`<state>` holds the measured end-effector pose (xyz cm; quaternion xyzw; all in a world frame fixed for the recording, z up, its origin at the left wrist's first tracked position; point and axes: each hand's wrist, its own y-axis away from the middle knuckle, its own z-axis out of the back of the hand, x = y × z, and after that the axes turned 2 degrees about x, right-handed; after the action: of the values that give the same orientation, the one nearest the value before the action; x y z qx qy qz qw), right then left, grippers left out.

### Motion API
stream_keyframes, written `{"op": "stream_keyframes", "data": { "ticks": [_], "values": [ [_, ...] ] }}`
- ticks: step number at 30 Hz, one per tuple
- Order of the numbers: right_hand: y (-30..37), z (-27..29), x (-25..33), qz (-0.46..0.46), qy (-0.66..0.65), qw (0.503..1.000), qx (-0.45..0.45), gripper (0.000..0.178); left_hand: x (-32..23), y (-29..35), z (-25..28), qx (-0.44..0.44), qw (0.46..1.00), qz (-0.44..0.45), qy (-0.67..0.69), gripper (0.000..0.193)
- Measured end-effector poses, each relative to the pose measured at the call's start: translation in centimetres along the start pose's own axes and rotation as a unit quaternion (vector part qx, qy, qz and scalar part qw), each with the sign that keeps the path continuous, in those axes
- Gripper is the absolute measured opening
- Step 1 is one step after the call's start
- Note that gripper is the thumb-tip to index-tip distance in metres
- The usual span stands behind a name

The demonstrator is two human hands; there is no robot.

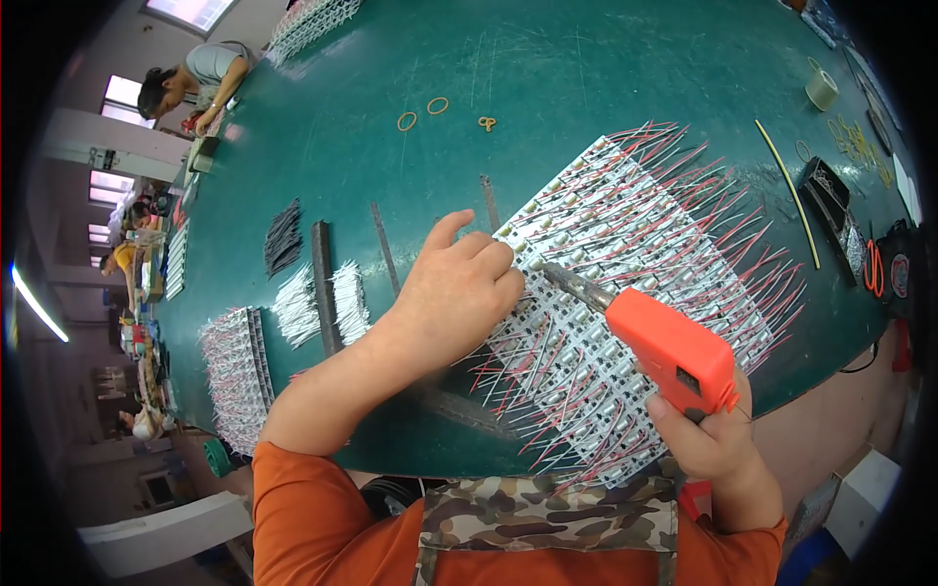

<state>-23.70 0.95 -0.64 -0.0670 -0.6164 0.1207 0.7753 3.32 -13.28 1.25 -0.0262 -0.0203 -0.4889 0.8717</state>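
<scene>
A wide panel of white circuit boards [611, 376] lies slantwise on the green table, with rows of small pale cylindrical parts and many red and white wires sticking out along both sides. My right hand [718, 439] is wrapped round the handle of an orange soldering gun [669, 342]. Its metal shaft points left, and the tip is at the panel's upper left edge. Close to that tip, my left hand [459, 283] is closed with its fingertips at the board edge and one finger raised. What those fingertips pinch, if anything, is hidden.
Left of the panel are bundles of white wires [296, 306], dark wires [283, 237], a dark bar [323, 283] and a stack of wired boards [234, 376]. Rubber bands [407, 121] lie farther off. At right are a black tray [831, 210], orange-handled scissors [873, 269] and a spool [821, 88].
</scene>
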Motion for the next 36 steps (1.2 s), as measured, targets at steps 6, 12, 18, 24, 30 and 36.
{"op": "stream_keyframes", "data": {
  "ticks": [6,12,18,24,30,36],
  "values": [
    [0.5,0.4,0.2,-0.027,0.0,1.0,0.015,0.037,-0.1,0.3,-0.2,-0.008,1.0,0.013,0.001,0.013],
    [1.7,0.7,-0.1,-0.002,0.027,0.999,-0.019,0.034,-0.7,0.2,-0.6,-0.075,0.997,0.009,0.03,0.009],
    [2.0,0.6,0.0,-0.054,-0.033,0.998,-0.013,0.031,-0.8,0.2,-0.9,-0.07,0.997,-0.007,0.037,0.004],
    [1.6,0.4,-0.1,-0.02,-0.018,1.0,0.0,0.04,-0.8,0.2,-0.5,-0.021,1.0,-0.008,0.021,0.01],
    [1.3,0.4,-0.3,-0.019,-0.034,0.999,0.022,0.043,-0.9,0.1,-0.3,-0.014,1.0,-0.009,0.016,0.011],
    [1.4,0.6,0.2,-0.054,-0.028,0.997,0.055,0.045,-1.0,0.0,-0.1,-0.005,1.0,-0.008,0.015,0.01]
  ]
}}
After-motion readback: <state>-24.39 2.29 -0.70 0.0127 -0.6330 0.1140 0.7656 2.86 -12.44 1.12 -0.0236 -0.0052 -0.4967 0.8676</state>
